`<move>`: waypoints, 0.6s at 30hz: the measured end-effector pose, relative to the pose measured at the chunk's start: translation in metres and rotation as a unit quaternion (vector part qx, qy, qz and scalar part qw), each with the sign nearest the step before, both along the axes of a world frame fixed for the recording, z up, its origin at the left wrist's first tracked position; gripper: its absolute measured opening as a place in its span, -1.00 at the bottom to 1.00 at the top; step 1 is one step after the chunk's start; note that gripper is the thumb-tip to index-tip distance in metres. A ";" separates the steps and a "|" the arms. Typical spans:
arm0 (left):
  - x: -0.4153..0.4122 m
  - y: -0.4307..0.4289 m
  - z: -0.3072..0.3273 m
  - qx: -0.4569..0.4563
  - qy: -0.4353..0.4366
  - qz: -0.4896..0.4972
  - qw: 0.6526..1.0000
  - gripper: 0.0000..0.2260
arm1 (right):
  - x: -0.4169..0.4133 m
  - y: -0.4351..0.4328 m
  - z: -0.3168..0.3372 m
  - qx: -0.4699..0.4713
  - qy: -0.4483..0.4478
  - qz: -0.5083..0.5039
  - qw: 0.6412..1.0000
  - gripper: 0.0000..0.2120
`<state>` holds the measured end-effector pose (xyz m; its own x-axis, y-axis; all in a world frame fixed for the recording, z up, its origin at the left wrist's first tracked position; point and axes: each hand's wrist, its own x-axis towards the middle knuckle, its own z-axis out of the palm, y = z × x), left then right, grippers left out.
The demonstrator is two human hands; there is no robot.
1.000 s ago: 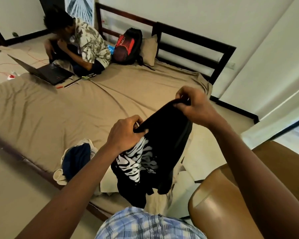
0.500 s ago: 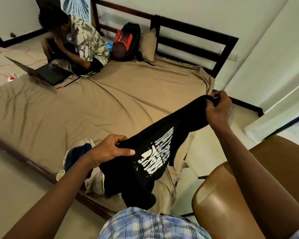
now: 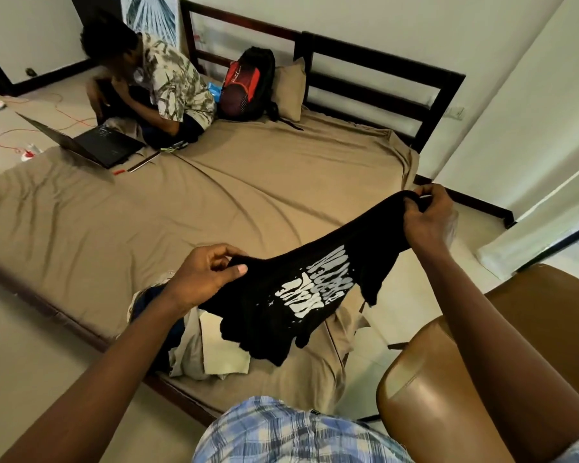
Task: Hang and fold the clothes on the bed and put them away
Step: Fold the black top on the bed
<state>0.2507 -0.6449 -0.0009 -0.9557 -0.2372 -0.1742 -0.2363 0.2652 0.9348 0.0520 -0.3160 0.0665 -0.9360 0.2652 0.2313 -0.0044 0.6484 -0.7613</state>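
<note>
I hold a black T-shirt (image 3: 301,289) with white lettering stretched out above the near corner of the bed (image 3: 214,208). My left hand (image 3: 204,277) pinches its lower left end. Its upper right end is gripped by my right hand (image 3: 427,215), raised higher over the bed's right edge. The shirt's loose part hangs down between them. Below my left arm lies a small pile of clothes (image 3: 194,345), white and dark blue, partly hidden by the arm and the shirt.
A person (image 3: 161,81) sits at the bed's far left by an open laptop (image 3: 91,142). A red-and-black backpack (image 3: 248,85) leans on a pillow at the headboard (image 3: 381,81). A brown leather chair (image 3: 448,379) stands at my right.
My hands have pulled apart, the right one out to the right and the left one down, so the bunched shirt is now stretched out with its lettering showing.
</note>
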 end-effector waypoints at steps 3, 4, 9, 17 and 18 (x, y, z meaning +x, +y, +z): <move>0.001 0.001 -0.001 -0.130 0.076 0.051 0.987 -0.97 | 0.003 -0.004 -0.003 0.014 -0.003 0.004 1.000 -0.88; 0.002 0.003 0.002 -0.133 0.109 0.068 0.983 -0.95 | 0.004 -0.004 -0.005 0.022 -0.001 0.004 1.000 -0.88; 0.008 0.016 0.022 -0.197 0.291 0.208 0.913 -0.81 | 0.009 0.002 -0.017 0.053 0.007 0.036 0.998 -0.83; 0.016 -0.006 0.054 -0.312 0.329 0.155 0.878 -0.78 | 0.018 0.019 -0.036 0.100 0.046 0.004 0.994 -0.72; 0.016 -0.009 0.057 -0.301 0.267 0.089 0.911 -0.74 | 0.018 0.021 -0.037 0.128 0.036 0.009 0.991 -0.73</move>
<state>0.2663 -0.6537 0.0560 -0.8036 -0.2957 0.5164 0.1201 0.7694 0.6274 0.0698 -0.2946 0.0293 -0.9189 0.1725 0.3548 -0.0660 0.8195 -0.5693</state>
